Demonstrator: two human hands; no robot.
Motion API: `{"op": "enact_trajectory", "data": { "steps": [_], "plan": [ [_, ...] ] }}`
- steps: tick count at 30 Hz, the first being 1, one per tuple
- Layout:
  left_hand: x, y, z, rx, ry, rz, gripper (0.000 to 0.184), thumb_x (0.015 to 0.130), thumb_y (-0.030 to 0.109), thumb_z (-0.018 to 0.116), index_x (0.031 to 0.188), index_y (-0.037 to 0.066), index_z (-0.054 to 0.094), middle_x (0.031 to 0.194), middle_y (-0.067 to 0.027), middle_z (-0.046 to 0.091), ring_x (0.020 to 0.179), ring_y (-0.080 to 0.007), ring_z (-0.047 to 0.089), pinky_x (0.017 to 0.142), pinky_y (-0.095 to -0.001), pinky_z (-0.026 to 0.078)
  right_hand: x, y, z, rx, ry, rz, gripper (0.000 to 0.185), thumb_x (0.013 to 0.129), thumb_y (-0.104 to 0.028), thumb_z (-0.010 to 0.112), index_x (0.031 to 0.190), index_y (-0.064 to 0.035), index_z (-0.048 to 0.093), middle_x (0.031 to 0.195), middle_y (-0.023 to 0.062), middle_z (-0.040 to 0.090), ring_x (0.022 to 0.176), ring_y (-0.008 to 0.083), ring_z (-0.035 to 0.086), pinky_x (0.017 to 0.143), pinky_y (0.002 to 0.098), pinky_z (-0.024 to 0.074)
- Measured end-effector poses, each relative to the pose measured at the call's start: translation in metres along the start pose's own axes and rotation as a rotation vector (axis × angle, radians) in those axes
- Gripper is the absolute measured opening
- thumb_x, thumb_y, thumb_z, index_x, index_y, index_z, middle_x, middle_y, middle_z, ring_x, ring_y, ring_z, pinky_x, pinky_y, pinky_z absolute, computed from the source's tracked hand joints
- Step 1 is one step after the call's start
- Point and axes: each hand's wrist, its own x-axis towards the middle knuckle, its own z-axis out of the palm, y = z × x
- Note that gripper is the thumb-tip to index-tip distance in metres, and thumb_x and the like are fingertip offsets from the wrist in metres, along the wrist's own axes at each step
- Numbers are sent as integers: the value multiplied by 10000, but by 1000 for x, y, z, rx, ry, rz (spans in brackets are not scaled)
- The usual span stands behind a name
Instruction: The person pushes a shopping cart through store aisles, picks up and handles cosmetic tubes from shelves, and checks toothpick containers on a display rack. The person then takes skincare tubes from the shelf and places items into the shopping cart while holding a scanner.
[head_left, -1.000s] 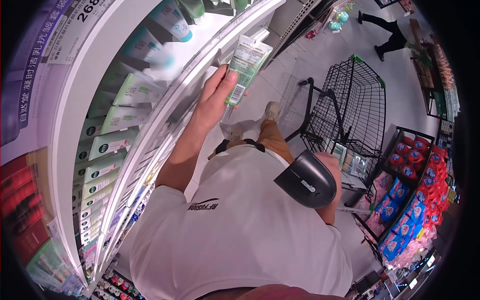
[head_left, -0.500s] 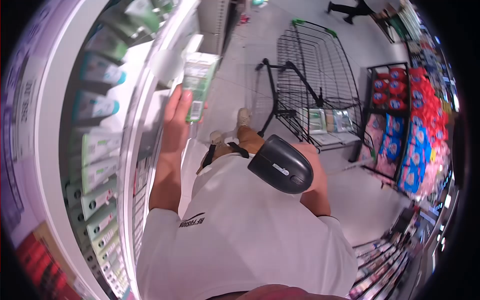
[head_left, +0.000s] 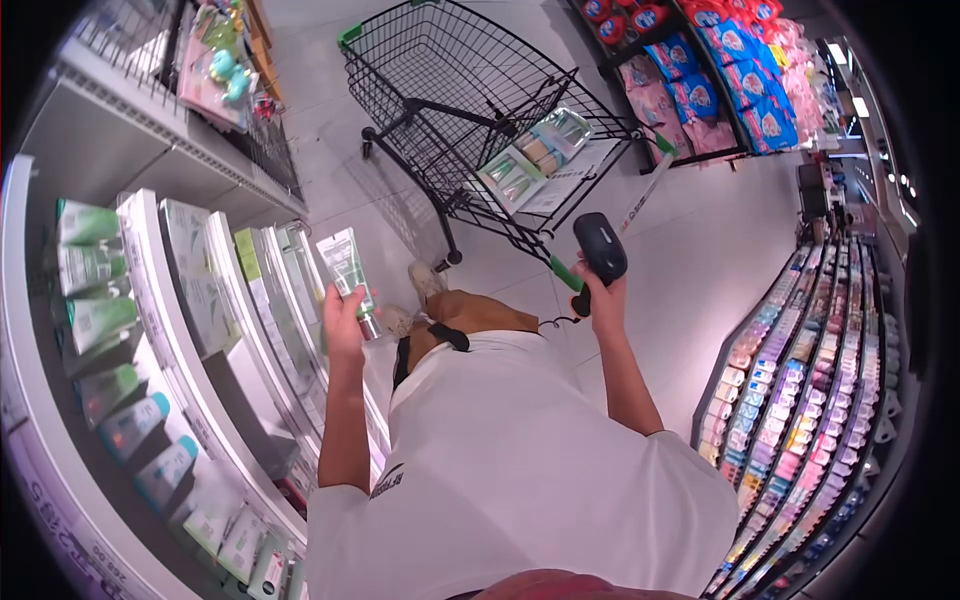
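A pale green and white tube (head_left: 344, 262) is gripped in my left hand (head_left: 343, 318), its capped end pointing down toward my feet. My right hand (head_left: 606, 297) is closed around the handle of a black handheld scanner (head_left: 600, 246), whose rounded head points up and away from me. The scanner is beside the green-ended handle of a black wire shopping cart (head_left: 440, 100). Flat packages (head_left: 512, 178) and a white sheet lie at the cart's near end.
Shelves (head_left: 160, 300) with green, white and blue tubes run along my left. A rack with red and blue packs (head_left: 690, 95) stands beyond the cart at the upper right. Long shelves of small bottles (head_left: 790, 400) curve along the right.
The view has turned to the right, so the cart shows nearer the top centre. The scanner has moved away from my shirt toward the cart handle. The tube now shows its cap downward.
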Motion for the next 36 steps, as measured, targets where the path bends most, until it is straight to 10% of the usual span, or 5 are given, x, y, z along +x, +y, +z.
{"op": "enact_trajectory", "data": {
  "steps": [20, 28, 36],
  "plan": [
    [93, -3, 219, 637, -268, 136, 412, 1018, 214, 647, 1366, 33, 520, 931, -84, 651, 701, -124, 611, 616, -306, 514, 64, 56, -48, 510, 220, 71, 211, 937, -115, 659, 1120, -11, 655, 1006, 102, 689, 872, 200, 683, 866, 363, 522],
    [177, -36, 294, 1192, -457, 601, 512, 946, 206, 636, 1395, 23, 468, 1149, -318, 678, 1050, -536, 656, 870, -585, 514, 53, 69, -42, 657, 386, 90, 256, 936, -75, 668, 1174, 17, 643, 1004, 100, 683, 840, 179, 658, 804, 344, 531],
    [236, -64, 335, 1618, -463, 584, 394, 921, 137, 634, 1247, -40, 503, 1161, -289, 688, 973, -443, 725, 805, -528, 594, 45, 62, -42, 562, 439, 108, 264, 909, -85, 655, 1157, 7, 656, 1046, 99, 681, 803, 165, 624, 853, 377, 533]
  ]
}}
